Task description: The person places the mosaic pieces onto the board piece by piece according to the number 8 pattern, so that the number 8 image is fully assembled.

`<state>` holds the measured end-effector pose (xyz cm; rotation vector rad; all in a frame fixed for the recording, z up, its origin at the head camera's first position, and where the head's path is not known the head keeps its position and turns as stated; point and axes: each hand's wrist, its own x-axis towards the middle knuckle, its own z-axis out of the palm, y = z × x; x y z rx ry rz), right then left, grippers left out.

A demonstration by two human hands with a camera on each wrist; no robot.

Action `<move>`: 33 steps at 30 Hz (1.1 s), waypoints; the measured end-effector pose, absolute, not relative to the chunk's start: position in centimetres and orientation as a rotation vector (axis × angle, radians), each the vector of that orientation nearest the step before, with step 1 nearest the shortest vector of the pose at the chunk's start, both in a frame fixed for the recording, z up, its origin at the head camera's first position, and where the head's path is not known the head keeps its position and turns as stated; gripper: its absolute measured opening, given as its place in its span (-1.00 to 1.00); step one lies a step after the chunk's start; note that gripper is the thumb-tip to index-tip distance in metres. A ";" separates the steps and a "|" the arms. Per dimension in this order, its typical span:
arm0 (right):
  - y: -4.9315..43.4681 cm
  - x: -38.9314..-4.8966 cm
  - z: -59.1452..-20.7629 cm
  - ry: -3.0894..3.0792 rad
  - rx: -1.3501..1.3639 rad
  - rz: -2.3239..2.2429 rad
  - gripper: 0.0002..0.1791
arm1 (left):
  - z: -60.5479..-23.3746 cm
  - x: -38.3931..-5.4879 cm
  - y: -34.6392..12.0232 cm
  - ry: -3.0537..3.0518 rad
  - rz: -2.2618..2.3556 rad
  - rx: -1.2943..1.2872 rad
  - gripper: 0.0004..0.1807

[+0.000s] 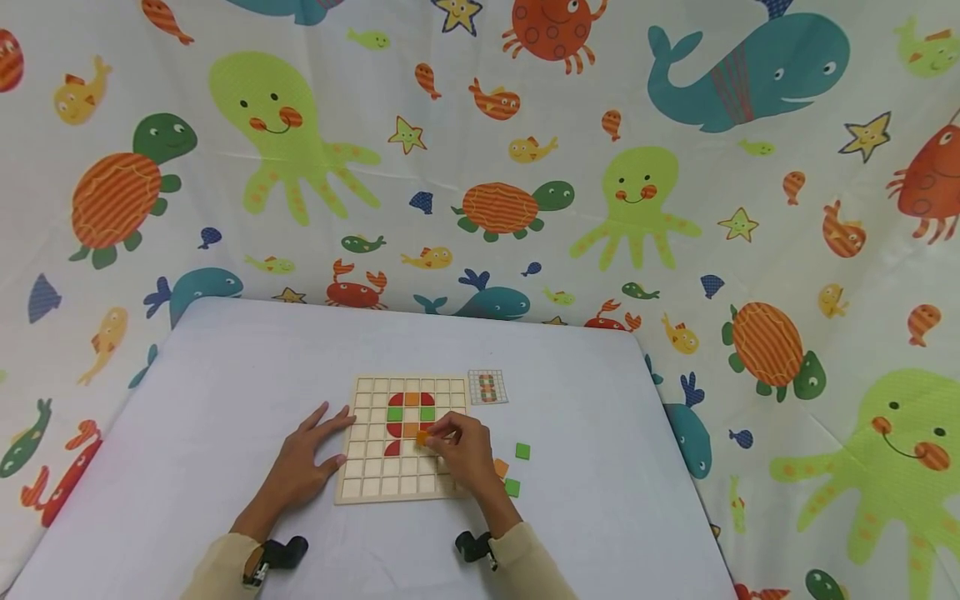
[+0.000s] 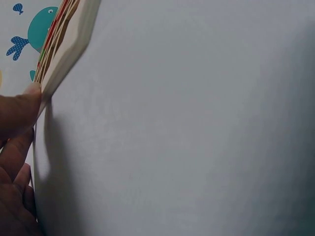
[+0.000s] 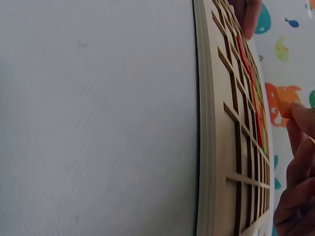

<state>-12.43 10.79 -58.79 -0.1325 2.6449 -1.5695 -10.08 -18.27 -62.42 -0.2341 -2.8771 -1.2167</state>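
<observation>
A wooden grid board (image 1: 363, 487) lies on the white table. Red pieces with rounded corners, orange squares (image 1: 412, 399) and green squares (image 1: 395, 414) form a ring in its upper middle cells. Below the ring sits a single red piece (image 1: 392, 448). Between thumb and fingertips my right hand (image 1: 467, 454) pinches an orange square tile (image 3: 285, 98), held above the board just under the ring. My left hand (image 1: 303, 461) rests at the board's left edge, fingers extended and spread, with the thumb (image 2: 22, 110) against the frame in the left wrist view.
Right of the board lie green tiles (image 1: 522, 451) and an orange tile (image 1: 501, 468), partly behind my right hand. A pattern card (image 1: 487, 387) with a printed grid lies by the board's top right corner. A sea-animal curtain (image 1: 517, 150) hangs behind the table.
</observation>
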 end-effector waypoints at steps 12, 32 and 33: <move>8.8 -12.4 -59.0 2.681 -0.004 -1.398 -0.86 | -62.3 -10.2 -18.3 -2.883 -1.209 -0.249 -0.25; 7.8 -12.3 -59.1 2.779 -0.033 -1.203 -0.91 | -62.4 -10.2 -18.4 -2.862 -1.212 -0.264 -0.25; 7.9 -12.2 -59.1 2.774 -0.040 -1.210 -0.91 | -62.3 -10.2 -18.4 -2.862 -1.210 -0.263 -0.25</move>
